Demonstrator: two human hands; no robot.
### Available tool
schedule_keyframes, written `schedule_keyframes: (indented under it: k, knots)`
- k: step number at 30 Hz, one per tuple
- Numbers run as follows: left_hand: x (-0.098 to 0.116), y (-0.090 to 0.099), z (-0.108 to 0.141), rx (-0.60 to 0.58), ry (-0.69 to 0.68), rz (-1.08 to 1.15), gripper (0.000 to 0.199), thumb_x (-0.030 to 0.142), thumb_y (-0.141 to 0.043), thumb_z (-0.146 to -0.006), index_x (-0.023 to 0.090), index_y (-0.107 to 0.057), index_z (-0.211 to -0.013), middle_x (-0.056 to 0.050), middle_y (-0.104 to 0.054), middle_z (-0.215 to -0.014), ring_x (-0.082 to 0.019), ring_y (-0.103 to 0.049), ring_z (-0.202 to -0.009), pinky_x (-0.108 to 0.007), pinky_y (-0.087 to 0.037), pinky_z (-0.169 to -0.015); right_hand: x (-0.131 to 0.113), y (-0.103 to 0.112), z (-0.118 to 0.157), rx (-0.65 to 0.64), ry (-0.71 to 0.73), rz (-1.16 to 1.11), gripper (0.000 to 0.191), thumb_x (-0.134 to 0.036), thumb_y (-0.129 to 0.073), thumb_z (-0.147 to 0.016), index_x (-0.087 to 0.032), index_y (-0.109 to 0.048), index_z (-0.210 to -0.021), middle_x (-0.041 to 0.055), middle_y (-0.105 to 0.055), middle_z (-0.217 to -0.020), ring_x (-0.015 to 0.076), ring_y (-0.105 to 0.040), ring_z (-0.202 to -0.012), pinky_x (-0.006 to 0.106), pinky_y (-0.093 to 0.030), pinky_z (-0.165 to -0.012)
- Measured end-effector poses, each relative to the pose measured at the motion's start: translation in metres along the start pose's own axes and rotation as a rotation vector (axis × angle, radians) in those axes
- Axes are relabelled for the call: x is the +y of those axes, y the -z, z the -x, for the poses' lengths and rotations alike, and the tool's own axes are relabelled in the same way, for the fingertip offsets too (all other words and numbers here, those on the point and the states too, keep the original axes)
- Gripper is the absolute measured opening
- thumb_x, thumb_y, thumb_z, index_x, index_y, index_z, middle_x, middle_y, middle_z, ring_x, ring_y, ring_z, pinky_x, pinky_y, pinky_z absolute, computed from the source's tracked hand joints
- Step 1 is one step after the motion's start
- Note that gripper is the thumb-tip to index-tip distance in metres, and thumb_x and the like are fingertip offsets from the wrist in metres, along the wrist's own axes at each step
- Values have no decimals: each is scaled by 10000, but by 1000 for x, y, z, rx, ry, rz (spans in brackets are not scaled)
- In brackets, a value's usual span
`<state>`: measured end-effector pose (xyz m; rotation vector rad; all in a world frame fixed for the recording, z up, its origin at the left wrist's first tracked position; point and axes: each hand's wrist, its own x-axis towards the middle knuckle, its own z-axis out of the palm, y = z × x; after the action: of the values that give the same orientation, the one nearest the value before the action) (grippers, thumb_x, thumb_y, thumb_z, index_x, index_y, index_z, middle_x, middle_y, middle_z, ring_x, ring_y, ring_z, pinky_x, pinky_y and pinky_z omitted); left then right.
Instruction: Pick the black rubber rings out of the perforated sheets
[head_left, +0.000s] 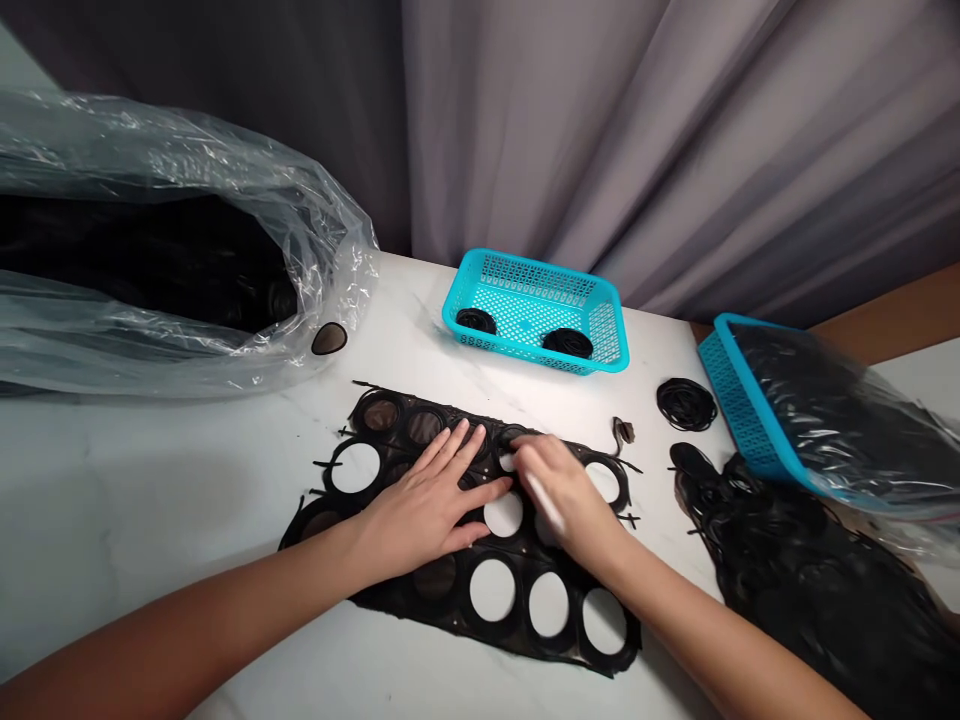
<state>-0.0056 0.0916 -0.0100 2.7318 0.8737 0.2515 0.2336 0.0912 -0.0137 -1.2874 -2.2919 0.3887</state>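
While the left hand [424, 500] lies flat, fingers spread, on the black sheet [521, 553] beneath both hands, presumably steadying it, the right hand [574, 495] curls over its far side, grip hidden from me; beyond, a blue basket [517, 351] stands, seemingly for easy reach.

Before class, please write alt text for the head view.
A person's left hand lies spread on a black sheet with round openings, while the right hand works near its far edge. Beyond, a turquoise basket holding two black coils stands on the white table.
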Motion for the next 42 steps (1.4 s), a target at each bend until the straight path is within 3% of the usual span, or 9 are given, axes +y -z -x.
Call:
schedule_keyframes:
  k: [3,6,8,13,18,23,35,42]
  knots:
    - [-1,3,0,-19,2,10,563,454,-608,-966,320,-438,-1486,-134,-119,-1670,-413,-140,-1510,-590,-265,-1188,26,17,-8,234,-174,131,167,-186,-415,-993,-215,-551,-901,108,-651,-895,268,-602,-843,403,-501,-743]
    - [-8,9,6,-34,-16,14,607,477,-619,-953,292,-428,-1498,-149,-166,-1659,-397,-164,-1509,-564,-288,-1188,35,32,-22,348,-282,148,161,-254,-434,-995,-220,-552,-891,100,-663,-891,268,-612,-827,389,-479,-734]
    - [-13,12,14,-16,-8,-3,633,487,-608,-956,248,-414,-1509,-164,-210,-1644,-375,-191,-1509,-545,-296,-1191,24,30,-31,305,-275,38,143,-266,-455,-993,-224,-556,-899,89,-671,-906,252,-621,-826,364,-472,-732]
    - [-21,11,35,35,13,-83,605,456,-575,-982,220,-405,-1513,-158,-276,-1624,-332,-254,-1500,-505,-326,-1190,-16,-1,-47,-19,-143,-290,139,-235,-465,-1001,-223,-560,-900,68,-673,-906,213,-615,-825,338,-474,-744]
    - [-20,8,40,26,22,-106,641,466,-601,-967,231,-387,-1523,-162,-259,-1629,-335,-252,-1501,-498,-312,-1193,-19,-9,-54,-148,-84,-477,178,-231,-510,-991,-208,-582,-830,73,-666,-996,205,-624,-919,352,-483,-835]
    - [-21,5,40,76,30,-53,587,505,-519,-1002,260,-388,-1520,-117,-237,-1645,-315,-247,-1507,-476,-279,-1207,-19,-6,-54,-189,-86,-512,177,-240,-550,-980,-206,-593,-812,67,-623,-1037,195,-617,-941,339,-484,-845]
    - [-20,5,40,52,32,-70,579,496,-548,-989,241,-424,-1494,-148,-281,-1626,-335,-265,-1499,-488,-298,-1193,-24,-9,-54,-208,-48,-426,150,-228,-548,-975,-207,-596,-835,76,-573,-1014,207,-594,-919,369,-507,-831]
    - [-20,3,41,87,51,-44,597,498,-539,-993,286,-370,-1525,-99,-136,-1670,-327,-203,-1519,-485,-254,-1217,-35,-32,-38,-72,18,-140,185,-166,-435,-992,-239,-598,-944,132,-638,-1137,283,-574,-999,456,-508,-860]
